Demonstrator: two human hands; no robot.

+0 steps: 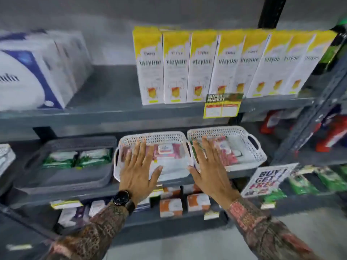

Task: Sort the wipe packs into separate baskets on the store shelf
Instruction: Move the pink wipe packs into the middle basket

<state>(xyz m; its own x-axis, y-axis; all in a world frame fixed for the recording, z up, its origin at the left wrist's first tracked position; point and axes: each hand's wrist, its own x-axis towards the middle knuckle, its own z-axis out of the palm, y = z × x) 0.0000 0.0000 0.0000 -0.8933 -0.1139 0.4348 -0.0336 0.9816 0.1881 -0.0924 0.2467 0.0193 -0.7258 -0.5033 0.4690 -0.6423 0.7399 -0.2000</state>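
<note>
Three baskets stand side by side on the middle shelf. The grey basket (62, 177) on the left holds two green wipe packs (77, 158). The middle white basket (150, 138) holds pink wipe packs (165, 151). The right white basket (249, 152) holds pink packs (225, 152) and a green one (195, 145) at its left end, partly hidden. My left hand (139, 169) is spread flat in front of the middle basket, holding nothing. My right hand (208, 166) is spread over the left part of the right basket, fingers apart; whether it touches a pack I cannot tell.
The upper shelf carries yellow-and-white boxes (225, 66) and large white-and-blue packs (33, 72). A yellow price tag (222, 107) hangs on its edge. A promotional sign (268, 179) stands at the right. Orange and white boxes (170, 207) fill the lower shelf. Green packs (319, 179) lie far right.
</note>
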